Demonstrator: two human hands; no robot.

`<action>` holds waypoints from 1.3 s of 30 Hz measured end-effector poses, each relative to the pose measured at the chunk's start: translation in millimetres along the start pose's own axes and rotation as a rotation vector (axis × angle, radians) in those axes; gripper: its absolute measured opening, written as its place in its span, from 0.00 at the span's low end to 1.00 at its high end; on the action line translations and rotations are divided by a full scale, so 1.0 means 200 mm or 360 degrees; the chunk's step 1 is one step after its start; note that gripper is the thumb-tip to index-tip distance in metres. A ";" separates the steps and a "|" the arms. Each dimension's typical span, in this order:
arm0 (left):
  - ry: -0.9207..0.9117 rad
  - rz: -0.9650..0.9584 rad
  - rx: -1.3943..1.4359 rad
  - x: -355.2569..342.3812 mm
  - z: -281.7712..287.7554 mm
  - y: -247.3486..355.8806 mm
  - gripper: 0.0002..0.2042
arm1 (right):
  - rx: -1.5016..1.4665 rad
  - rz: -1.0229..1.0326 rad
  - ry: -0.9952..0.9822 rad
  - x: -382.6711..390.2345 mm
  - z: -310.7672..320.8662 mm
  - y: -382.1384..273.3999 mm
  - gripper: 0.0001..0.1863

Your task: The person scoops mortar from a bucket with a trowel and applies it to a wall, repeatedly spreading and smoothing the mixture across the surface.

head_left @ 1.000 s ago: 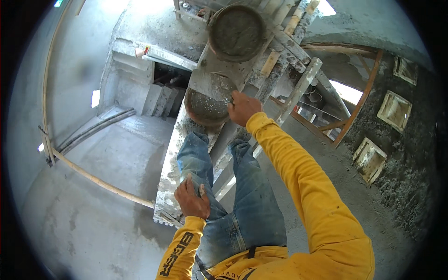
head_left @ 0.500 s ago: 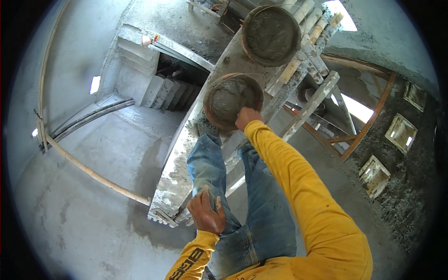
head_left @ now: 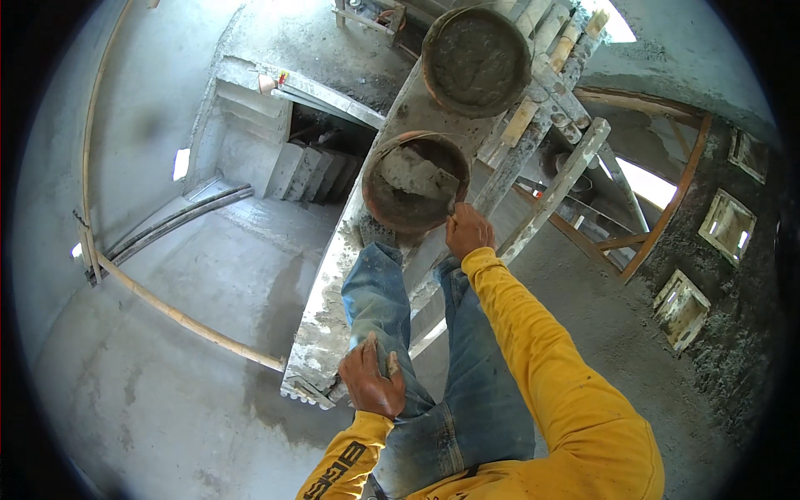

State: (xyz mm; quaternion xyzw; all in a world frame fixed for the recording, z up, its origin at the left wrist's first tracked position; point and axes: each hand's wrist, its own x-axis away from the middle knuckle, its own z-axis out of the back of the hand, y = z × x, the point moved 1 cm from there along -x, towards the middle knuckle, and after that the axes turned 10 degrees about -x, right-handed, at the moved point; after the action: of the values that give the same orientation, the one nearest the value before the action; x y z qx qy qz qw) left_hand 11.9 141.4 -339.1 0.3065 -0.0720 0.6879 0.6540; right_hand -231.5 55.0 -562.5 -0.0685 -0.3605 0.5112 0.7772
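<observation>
My right hand (head_left: 468, 229) is closed around the handle of a trowel at the near right rim of a bucket (head_left: 367, 198). The trowel's flat grey blade (head_left: 414, 172) lies inside, over wet mortar (head_left: 408, 210); the handle is mostly hidden by my fingers. Beyond it stands a second bucket (head_left: 427, 71), filled with dark grey mortar. My left hand (head_left: 372, 380) rests on my jeans (head_left: 375, 312) near the knee, thumb apart from the fingers, holding nothing. Both buckets stand on a mortar-stained plank platform (head_left: 321, 321).
Bamboo poles and timber supports (head_left: 554, 200) run along the platform's right side. Down to the left, concrete stairs (head_left: 304, 171) lead into a dark opening. A long bamboo pole (head_left: 187, 321) crosses at left. Square frames (head_left: 727, 232) sit in the rough right wall.
My right hand has drawn back toward the near right, out of the bucket to its rim. The trowel blade now shows on the mortar. My left hand stays on my leg.
</observation>
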 end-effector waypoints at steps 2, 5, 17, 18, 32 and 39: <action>0.0018 -0.0014 -0.0009 -0.01 0.00 0.01 0.26 | 0.0107 0.0062 -0.0013 -0.02 0.10 0.03 0.11; 0.0006 -0.0003 -0.0046 0.00 -0.01 0.00 0.25 | 0.0105 0.0111 -0.0092 -0.01 0.19 -0.05 0.12; -0.0007 0.0027 -0.0027 -0.04 0.02 0.00 0.25 | 0.0761 0.0182 -0.0246 -0.19 0.28 -0.22 0.10; -0.0013 0.0038 -0.0021 -0.04 0.02 0.00 0.25 | 0.0767 0.0186 -0.0251 -0.21 0.25 -0.21 0.10; -0.0046 0.0071 0.0076 -0.05 0.03 -0.04 0.24 | -0.0431 -0.0776 -0.0281 -0.08 -0.36 -0.18 0.24; -0.0010 -0.0014 0.0032 -0.08 0.03 0.00 0.24 | -0.0619 -0.0855 -0.0182 -0.22 -0.47 -0.17 0.25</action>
State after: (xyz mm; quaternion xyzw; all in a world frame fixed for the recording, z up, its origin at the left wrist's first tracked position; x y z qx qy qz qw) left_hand 13.4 124.6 -343.5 0.3155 -0.0661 0.6848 0.6536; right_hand -156.6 26.1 -636.4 -0.0891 -0.4995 0.2128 0.8350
